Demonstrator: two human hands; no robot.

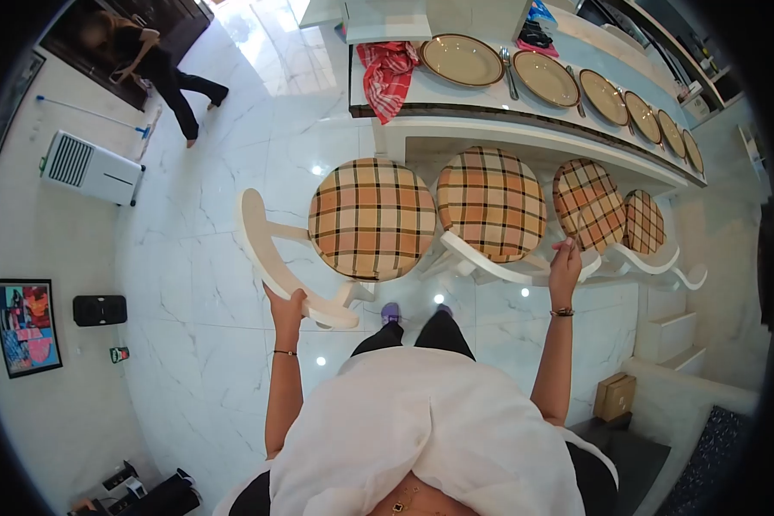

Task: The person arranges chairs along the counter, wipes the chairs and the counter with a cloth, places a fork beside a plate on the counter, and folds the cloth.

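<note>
My left hand (285, 303) is closed around the curved white backrest of a chair (262, 236) with a round orange-and-cream plaid seat (372, 219). This chair stands turned at the left end of a row. My right hand (566, 258) is raised beside the third chair's plaid seat (589, 205), its fingers curled together. Whether it grips anything there is hard to see. Between my hands stands a second chair, with a plaid seat (492, 204) and a white back rail (490, 267). A fourth chair seat (644, 221) shows farther right.
Behind the chairs runs a counter (525, 125) with several beige plates (462, 60), cutlery and a red checked cloth (389, 77). A person (163, 73) in dark clothes is at the upper left. A white air cooler (93, 168) stands by the left wall, and a cardboard box (615, 396) sits lower right.
</note>
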